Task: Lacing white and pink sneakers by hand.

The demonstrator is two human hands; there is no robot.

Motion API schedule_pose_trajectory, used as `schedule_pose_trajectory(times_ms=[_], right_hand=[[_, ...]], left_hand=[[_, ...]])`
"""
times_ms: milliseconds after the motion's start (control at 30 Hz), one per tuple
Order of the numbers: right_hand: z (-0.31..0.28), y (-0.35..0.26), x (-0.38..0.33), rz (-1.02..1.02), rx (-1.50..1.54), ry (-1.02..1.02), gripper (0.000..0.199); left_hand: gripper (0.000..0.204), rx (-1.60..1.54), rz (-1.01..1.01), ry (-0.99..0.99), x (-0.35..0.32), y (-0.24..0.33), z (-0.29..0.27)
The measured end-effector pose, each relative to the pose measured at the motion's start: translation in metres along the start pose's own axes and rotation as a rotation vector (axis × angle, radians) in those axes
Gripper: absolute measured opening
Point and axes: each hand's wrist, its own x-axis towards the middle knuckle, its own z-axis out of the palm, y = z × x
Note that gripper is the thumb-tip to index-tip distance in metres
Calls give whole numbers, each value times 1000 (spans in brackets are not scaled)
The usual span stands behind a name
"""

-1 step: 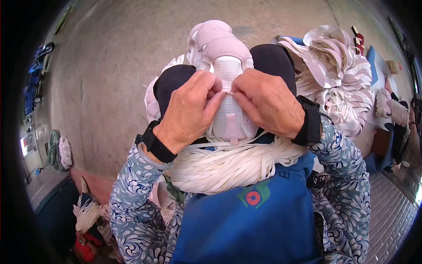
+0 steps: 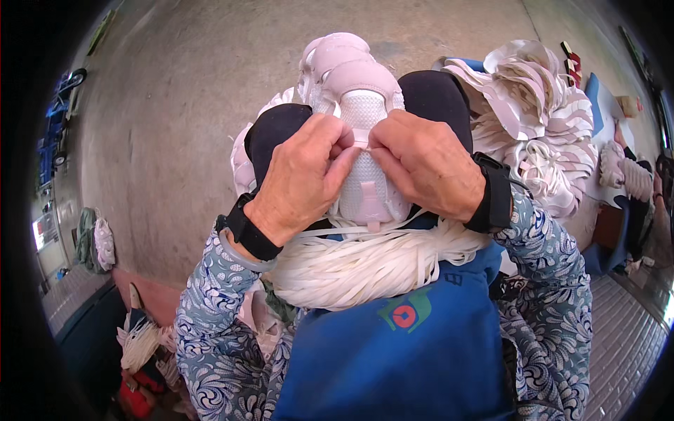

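A pale pink and white mesh shoe upper (image 2: 366,168) lies between my knees, its tongue end with a small pink tab towards me. My left hand (image 2: 305,168) is closed in a pinch at its left side, and my right hand (image 2: 428,165) pinches at its right side. Between the fingertips a short piece of white shoelace (image 2: 362,145) crosses the upper; the ends are hidden in my fingers. More pink uppers (image 2: 340,52) are stacked just beyond. Across my lap, on a blue apron (image 2: 393,365), rests a thick bundle of white laces (image 2: 358,270).
To the right stands a large pile of pink and white shoe uppers (image 2: 537,98), some with laces. Other uppers (image 2: 625,172) lie farther right, beside a person's arm. At lower left are another lace bundle (image 2: 140,344) and something red (image 2: 137,396). Concrete floor (image 2: 175,105) stretches ahead.
My right hand and wrist have shifted very slightly left. Otherwise nothing visibly differs.
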Motion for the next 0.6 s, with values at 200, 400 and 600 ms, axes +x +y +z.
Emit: schedule_pose_trajectory(times_ms=[200,400,600], right_hand=[[5,-7,0,-30,-114,7,13],[6,-4,-4,-23,-93,85,12],[5,-2,-2,7,53,92,13]], left_hand=[[16,-22,-54,-9,-3,0,-2],[13,-142,-104,66,-8,-1,3],[14,-42,53,61,-2,-7,3]])
